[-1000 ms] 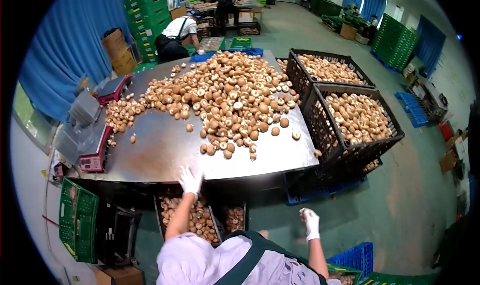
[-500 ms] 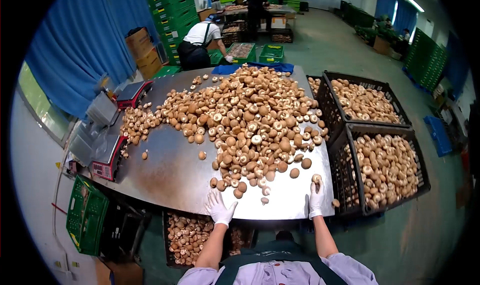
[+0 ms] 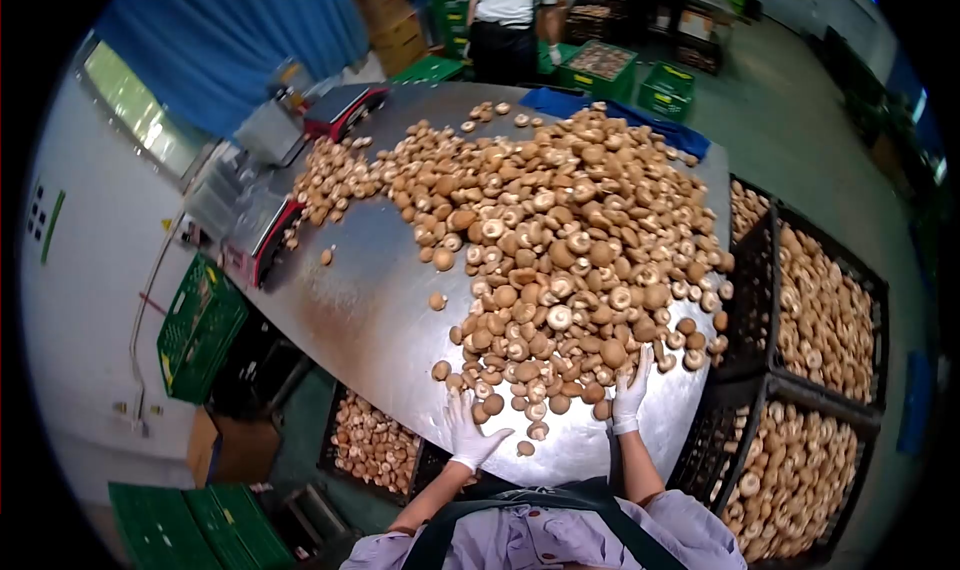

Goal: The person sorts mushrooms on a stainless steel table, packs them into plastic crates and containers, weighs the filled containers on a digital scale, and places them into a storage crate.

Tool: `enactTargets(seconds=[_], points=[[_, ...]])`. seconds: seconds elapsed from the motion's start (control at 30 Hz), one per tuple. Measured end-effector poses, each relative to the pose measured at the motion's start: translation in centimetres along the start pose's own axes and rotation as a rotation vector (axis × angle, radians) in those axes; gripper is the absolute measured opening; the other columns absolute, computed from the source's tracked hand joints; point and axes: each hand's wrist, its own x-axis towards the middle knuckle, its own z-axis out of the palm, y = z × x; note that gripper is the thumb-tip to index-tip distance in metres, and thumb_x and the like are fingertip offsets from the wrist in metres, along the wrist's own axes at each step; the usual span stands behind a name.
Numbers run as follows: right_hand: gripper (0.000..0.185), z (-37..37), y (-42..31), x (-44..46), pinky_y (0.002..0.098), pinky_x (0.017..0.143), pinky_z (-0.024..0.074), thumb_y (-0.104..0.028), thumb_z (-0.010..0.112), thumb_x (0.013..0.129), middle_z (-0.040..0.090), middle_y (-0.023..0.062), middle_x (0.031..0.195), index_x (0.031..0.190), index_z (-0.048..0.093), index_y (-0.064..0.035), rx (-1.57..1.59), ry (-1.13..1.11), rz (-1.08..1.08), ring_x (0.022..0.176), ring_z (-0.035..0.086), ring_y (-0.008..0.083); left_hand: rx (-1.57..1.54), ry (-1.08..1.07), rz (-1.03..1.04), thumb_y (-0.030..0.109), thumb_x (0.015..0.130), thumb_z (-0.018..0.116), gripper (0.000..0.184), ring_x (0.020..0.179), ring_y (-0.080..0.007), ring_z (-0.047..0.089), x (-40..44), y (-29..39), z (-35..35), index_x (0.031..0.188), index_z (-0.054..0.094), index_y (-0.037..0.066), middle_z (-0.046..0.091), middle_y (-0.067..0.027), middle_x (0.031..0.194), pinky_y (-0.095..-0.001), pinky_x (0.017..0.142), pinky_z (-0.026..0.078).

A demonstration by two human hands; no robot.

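Observation:
A large heap of brown-capped mushrooms spreads over a metal table. My left hand, in a white glove, rests at the table's front edge with its fingers spread. A few mushrooms lie against or just beyond its fingertips. Farther right, my gloved right hand lies at the near side of the heap. Its fingers stretch forward among the mushrooms and look apart, with nothing visibly gripped. One loose mushroom sits between the two hands.
Black crates full of mushrooms stand along the table's right side, and another mushroom-filled crate is below its front edge. Red scales line the left side. Beyond the far edge, a person stands by green crates.
The view has turned. My right hand has left the right edge, where it was at a mushroom, and moved leftward to the heap. The person behind the table has straightened up.

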Motion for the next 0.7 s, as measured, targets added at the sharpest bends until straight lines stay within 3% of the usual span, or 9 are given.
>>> enactTargets(seconds=[0.1, 0.2, 0.23, 0.3, 0.47, 0.57, 0.63, 0.67, 0.7], points=[[0.067, 0.9, -1.3, 0.9, 0.0420, 0.110, 0.0188, -0.023, 0.060, 0.080, 0.019, 0.0226, 0.148, 0.140, 0.034, -0.0072, -0.057, -0.072, -0.012, 0.136, 0.021, 0.0378, -0.068, 0.063, -0.133, 0.050, 0.056, 0.082, 0.121, 0.137, -0.0436, 0.009, 1.4, 1.5, 1.3, 0.143, 0.014, 0.003, 0.010, -0.0292, 0.147, -0.0540, 0.110, 0.008], [0.079, 1.3, -0.5, 1.1, 0.0426, 0.109, 0.0217, -0.016, 0.069, 0.068, 0.019, 0.0253, 0.146, 0.139, 0.037, -0.0095, -0.053, -0.069, -0.014, 0.134, 0.023, 0.0392, -0.134, 0.141, -0.030, 0.050, 0.055, 0.083, 0.119, 0.136, -0.0456, 0.009, 3.1, 0.9, 2.9, 0.143, 0.016, 0.006, 0.007, -0.0311, 0.146, -0.0594, 0.108, 0.007], [0.079, 1.3, -0.8, 1.4, 0.0426, 0.109, 0.0217, -0.016, 0.069, 0.068, 0.019, 0.0253, 0.146, 0.139, 0.037, -0.0095, -0.064, -0.094, -0.009, 0.134, 0.023, 0.0392, -0.122, 0.158, -0.041, 0.050, 0.053, 0.084, 0.120, 0.135, -0.0470, 0.010, 4.0, 1.5, 3.0, 0.143, 0.017, 0.008, 0.005, -0.0313, 0.146, -0.0618, 0.106, 0.008], [0.074, 1.3, -1.1, 2.0, 0.0451, 0.110, 0.0176, -0.033, 0.064, 0.078, 0.018, 0.0234, 0.148, 0.141, 0.034, -0.0090, -0.134, -0.180, -0.020, 0.136, 0.021, 0.0382, -0.140, 0.179, -0.089, 0.049, 0.051, 0.085, 0.121, 0.135, -0.0483, 0.010, 4.9, 0.9, 4.2, 0.143, 0.017, 0.009, 0.004, -0.0315, 0.146, -0.0622, 0.106, 0.012], [0.075, 2.0, 0.0, 2.7, 0.0454, 0.109, 0.0180, -0.029, 0.067, 0.074, 0.019, 0.0226, 0.148, 0.140, 0.036, -0.0109, -0.167, -0.218, -0.009, 0.135, 0.021, 0.0378, -0.138, 0.225, -0.047, 0.048, 0.048, 0.086, 0.121, 0.130, -0.0506, 0.019, 5.6, 0.7, 4.6, 0.143, 0.020, 0.013, 0.006, -0.0323, 0.144, -0.0608, 0.102, 0.024], [0.072, 3.0, 0.6, 3.7, 0.0437, 0.109, 0.0199, -0.026, 0.067, 0.072, 0.021, 0.0217, 0.147, 0.137, 0.040, -0.0076, -0.247, -0.267, -0.109, 0.135, 0.023, 0.0367, -0.209, 0.266, -0.032, 0.048, 0.048, 0.087, 0.122, 0.129, -0.0503, 0.022, 7.0, 1.6, 4.2, 0.143, 0.020, 0.012, 0.006, -0.0341, 0.143, -0.0582, 0.100, 0.030], [0.076, 4.9, 0.0, 4.5, 0.0433, 0.108, 0.0234, -0.028, 0.073, 0.065, 0.022, 0.0241, 0.146, 0.133, 0.045, -0.0085, -0.044, -0.282, -0.060, 0.133, 0.026, 0.0393, -0.146, 0.313, 0.032, 0.047, 0.049, 0.088, 0.120, 0.130, -0.0503, 0.022, 8.2, 1.2, 4.0, 0.143, 0.021, 0.012, 0.004, -0.0358, 0.143, -0.0537, 0.098, 0.035], [0.067, 5.8, -0.5, 4.7, 0.0394, 0.108, 0.0240, -0.024, 0.065, 0.073, 0.026, 0.0212, 0.146, 0.132, 0.044, -0.0011, 0.036, -0.270, -0.106, 0.132, 0.030, 0.0343, -0.181, 0.328, 0.002, 0.046, 0.049, 0.088, 0.120, 0.131, -0.0502, 0.021, 8.8, 0.9, 4.0, 0.143, 0.021, 0.011, 0.003, -0.0359, 0.143, -0.0522, 0.099, 0.035], [0.065, 6.4, -0.4, 4.8, 0.0393, 0.107, 0.0247, -0.019, 0.065, 0.073, 0.029, 0.0213, 0.144, 0.132, 0.045, -0.0005, -0.103, -0.302, -0.132, 0.132, 0.031, 0.0338, -0.216, 0.343, -0.030, 0.045, 0.050, 0.088, 0.119, 0.132, -0.0501, 0.020, 9.2, 0.6, 4.0, 0.143, 0.021, 0.011, 0.003, -0.0361, 0.143, -0.0507, 0.100, 0.036]])
